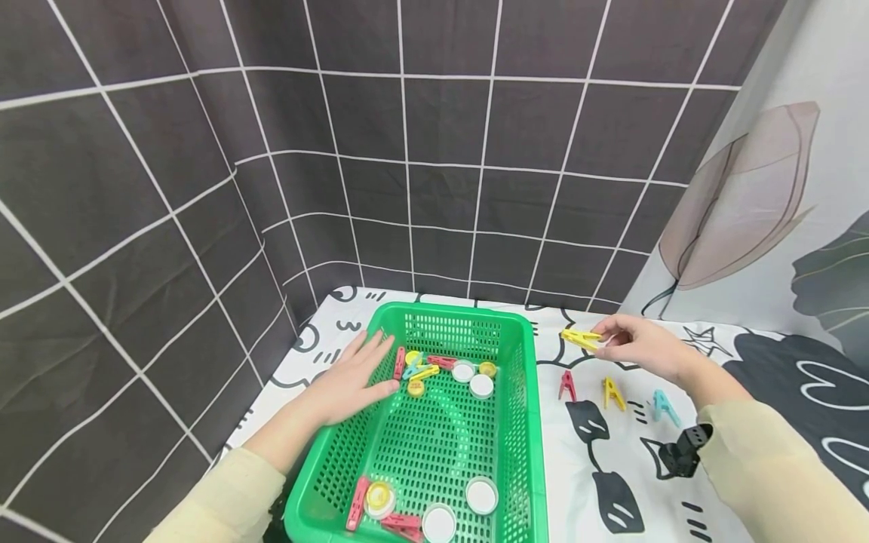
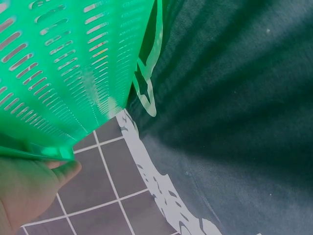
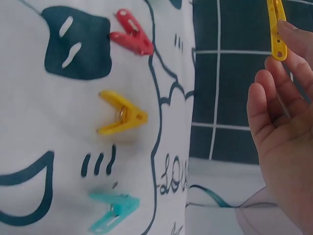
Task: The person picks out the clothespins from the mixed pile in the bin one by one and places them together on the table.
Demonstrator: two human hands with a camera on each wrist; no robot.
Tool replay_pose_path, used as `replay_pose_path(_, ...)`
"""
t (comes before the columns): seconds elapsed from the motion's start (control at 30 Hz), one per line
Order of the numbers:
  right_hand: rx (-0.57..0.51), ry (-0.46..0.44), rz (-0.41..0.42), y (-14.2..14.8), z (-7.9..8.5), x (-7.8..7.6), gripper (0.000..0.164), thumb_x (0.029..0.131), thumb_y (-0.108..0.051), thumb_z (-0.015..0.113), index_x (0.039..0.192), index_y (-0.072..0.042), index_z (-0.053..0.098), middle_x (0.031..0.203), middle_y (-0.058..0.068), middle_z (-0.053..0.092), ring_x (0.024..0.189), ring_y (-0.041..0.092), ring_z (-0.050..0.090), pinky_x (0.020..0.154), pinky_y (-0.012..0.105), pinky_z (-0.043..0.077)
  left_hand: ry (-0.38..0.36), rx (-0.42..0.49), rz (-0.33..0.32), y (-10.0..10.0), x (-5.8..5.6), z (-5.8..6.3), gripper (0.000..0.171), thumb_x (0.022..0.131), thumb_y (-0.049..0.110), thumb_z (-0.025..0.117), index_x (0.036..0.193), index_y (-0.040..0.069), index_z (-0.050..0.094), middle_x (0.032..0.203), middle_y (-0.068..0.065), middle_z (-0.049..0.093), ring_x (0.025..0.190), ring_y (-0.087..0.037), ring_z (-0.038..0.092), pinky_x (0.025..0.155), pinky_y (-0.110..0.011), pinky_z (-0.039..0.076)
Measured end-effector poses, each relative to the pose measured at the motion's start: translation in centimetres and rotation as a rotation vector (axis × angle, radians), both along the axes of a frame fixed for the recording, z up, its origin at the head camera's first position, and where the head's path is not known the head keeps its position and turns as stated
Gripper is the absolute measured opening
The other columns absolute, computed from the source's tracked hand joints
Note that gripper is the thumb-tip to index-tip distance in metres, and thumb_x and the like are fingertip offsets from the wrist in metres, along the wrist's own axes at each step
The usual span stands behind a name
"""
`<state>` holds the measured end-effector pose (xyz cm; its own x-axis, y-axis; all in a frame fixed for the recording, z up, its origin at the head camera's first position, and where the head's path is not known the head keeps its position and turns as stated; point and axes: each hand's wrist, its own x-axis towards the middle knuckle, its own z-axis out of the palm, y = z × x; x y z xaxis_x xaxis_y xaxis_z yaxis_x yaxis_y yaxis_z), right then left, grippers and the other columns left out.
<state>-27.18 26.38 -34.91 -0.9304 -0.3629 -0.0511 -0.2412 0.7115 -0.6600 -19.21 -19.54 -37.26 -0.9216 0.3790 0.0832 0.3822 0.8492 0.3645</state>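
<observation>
Just right of the frame's centre, a yellow peg (image 1: 577, 337) is pinched in the right hand (image 1: 634, 343); a light squeeze is advised. The left hand's (image 1: 349, 385) outstretched fingers are rested on the basket's (image 1: 455, 309) left rim, best for steadying.

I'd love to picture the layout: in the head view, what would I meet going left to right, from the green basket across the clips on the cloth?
Green basket → red clip → yellow clip → light-blue clip.
</observation>
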Motion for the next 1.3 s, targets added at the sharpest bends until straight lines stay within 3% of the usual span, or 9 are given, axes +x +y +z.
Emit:
replay_pose_path(0.57, 0.037, -0.049, -0.059, 3.0, -2.3, 1.1, 0.044, 0.083, -0.027, 0.07, 0.115, -0.001, 0.055, 0.093, 0.008, 0.055, 0.085, 0.022, 0.048, 0.068, 0.031, 0.044, -0.001, 0.003, 0.0, 0.0, 0.0, 0.0, 0.081, 0.089, 0.065, 0.039, 0.151, 0.016, 0.019, 0.156, -0.009, 0.011, 0.142, -0.032, -0.001, 0.1, -0.067, 0.023)
replay_pose_path(0.83, 0.039, -0.021, -0.101, 3.2, -3.8, 2.0, 0.045, 0.082, -0.028, 0.071, 0.114, 0.0, 0.055, 0.09, 0.006, 0.055, 0.081, 0.019, 0.048, 0.065, 0.029, 0.042, 0.002, 0.005, -0.002, -0.1, -0.3, -0.4, 0.08, 0.09, 0.064, 0.039, 0.151, 0.015, 0.02, 0.156, -0.01, 0.013, 0.142, -0.033, 0.0, 0.101, -0.067, 0.021)
replay_pose_path(1.3, -0.001, -0.02, -0.123, 2.6, -5.8, 3.5, 0.044, 0.081, -0.029, 0.073, 0.11, -0.001, 0.055, 0.085, 0.006, 0.052, 0.076, 0.018, 0.046, 0.055, 0.025, 0.038, -0.003, 0.01, 0.001, 0.0, -0.2, -0.2, 0.081, 0.09, 0.065, 0.039, 0.151, 0.016, 0.019, 0.156, -0.009, 0.011, 0.142, -0.032, -0.001, 0.101, -0.067, 0.022)
